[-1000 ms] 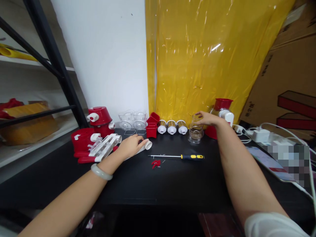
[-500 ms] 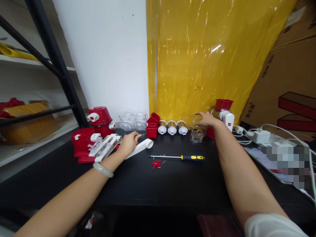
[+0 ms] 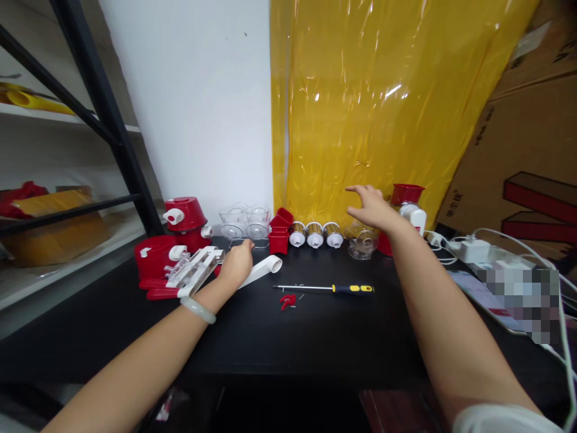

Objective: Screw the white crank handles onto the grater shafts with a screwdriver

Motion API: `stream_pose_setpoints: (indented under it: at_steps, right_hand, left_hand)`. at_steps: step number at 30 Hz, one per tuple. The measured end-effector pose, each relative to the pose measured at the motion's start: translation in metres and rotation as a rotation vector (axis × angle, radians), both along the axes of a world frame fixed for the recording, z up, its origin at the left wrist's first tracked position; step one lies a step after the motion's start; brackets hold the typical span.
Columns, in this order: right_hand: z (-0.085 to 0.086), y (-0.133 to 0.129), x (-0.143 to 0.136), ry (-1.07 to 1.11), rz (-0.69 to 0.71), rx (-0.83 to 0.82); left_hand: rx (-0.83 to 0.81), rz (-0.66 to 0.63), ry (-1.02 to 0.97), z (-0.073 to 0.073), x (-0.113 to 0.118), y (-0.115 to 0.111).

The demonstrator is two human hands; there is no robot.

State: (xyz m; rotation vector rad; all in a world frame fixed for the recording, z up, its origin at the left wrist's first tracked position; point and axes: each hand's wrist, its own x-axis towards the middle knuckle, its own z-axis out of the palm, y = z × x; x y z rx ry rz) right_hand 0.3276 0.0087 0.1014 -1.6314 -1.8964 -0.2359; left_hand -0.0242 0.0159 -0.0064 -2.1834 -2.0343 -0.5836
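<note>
My right hand (image 3: 372,207) is open, thumb and fingers apart, raised above two clear plastic parts (image 3: 362,245) and holding nothing. My left hand (image 3: 238,264) is low over the table, fingers drawn together at a thin clear plastic piece (image 3: 260,243); whether they grip it is hidden. Beside that hand lies a white plastic arm with a round open end (image 3: 265,266). A screwdriver (image 3: 354,289) with a yellow and dark handle lies across the middle. Small red parts (image 3: 287,300) and a few screws (image 3: 301,296) lie just in front of its shaft.
Red housings (image 3: 157,260) and white-and-clear frames (image 3: 198,270) stand at left. Along the back are clear cups (image 3: 258,214), red hoppers (image 3: 278,239) and three grater drums (image 3: 314,236). A red-and-white appliance (image 3: 408,195), white cables (image 3: 518,237) and a tablet (image 3: 478,294) occupy the right.
My right hand has lifted up off the clear plastic parts and its fingers have spread. My left hand has shifted slightly, its fingers still together. The view has moved a little.
</note>
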Motion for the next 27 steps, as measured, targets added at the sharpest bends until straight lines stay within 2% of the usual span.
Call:
stream_pose_setpoints:
  at_steps: [2, 4, 5, 7, 11, 13, 16, 19, 21, 23, 27]
  right_hand:
    - [0.004, -0.02, -0.021, 0.044, 0.252, -0.02]
    - [-0.004, -0.036, -0.034, 0.003, 0.431, -0.281]
    - [-0.012, -0.042, -0.036, -0.056, 0.466, -0.458]
    - [-0.032, -0.048, -0.033, -0.167, 0.424, -0.748]
    - [-0.075, -0.046, -0.011, -0.214, 0.248, -0.939]
    - [-0.09, -0.044, -0.003, -0.184, 0.27, -0.958]
    - [-0.098, -0.042, 0.005, -0.145, 0.37, -0.933]
    - [-0.094, -0.044, 0.011, -0.02, 0.485, -0.87]
    - [-0.088, -0.046, 0.016, 0.164, 0.524, -0.837]
    - [-0.083, -0.048, 0.022, 0.335, 0.517, -0.811]
    - [-0.082, -0.046, 0.026, 0.488, 0.487, -0.654]
  left_hand:
    - [0.044, 0.025, 0.051, 0.004, 0.003, -0.008]
    - [0.1, 0.01, 0.062, 0.008, 0.005, -0.014]
    - [0.118, -0.026, 0.043, 0.01, 0.005, -0.017]
    - [0.103, -0.15, -0.013, 0.014, 0.004, -0.021]
    - [-0.049, -0.408, 0.008, 0.016, -0.002, -0.022]
    - [-0.107, -0.475, 0.071, 0.014, -0.005, -0.019]
    - [-0.162, -0.467, 0.123, 0.01, -0.008, -0.014]
    - [-0.183, -0.445, 0.132, 0.011, -0.009, -0.015]
    - [-0.155, -0.43, 0.14, 0.014, -0.009, -0.018]
    - [-0.102, -0.373, 0.13, 0.018, -0.009, -0.021]
    - [-0.054, -0.313, -0.043, 0.021, -0.009, -0.023]
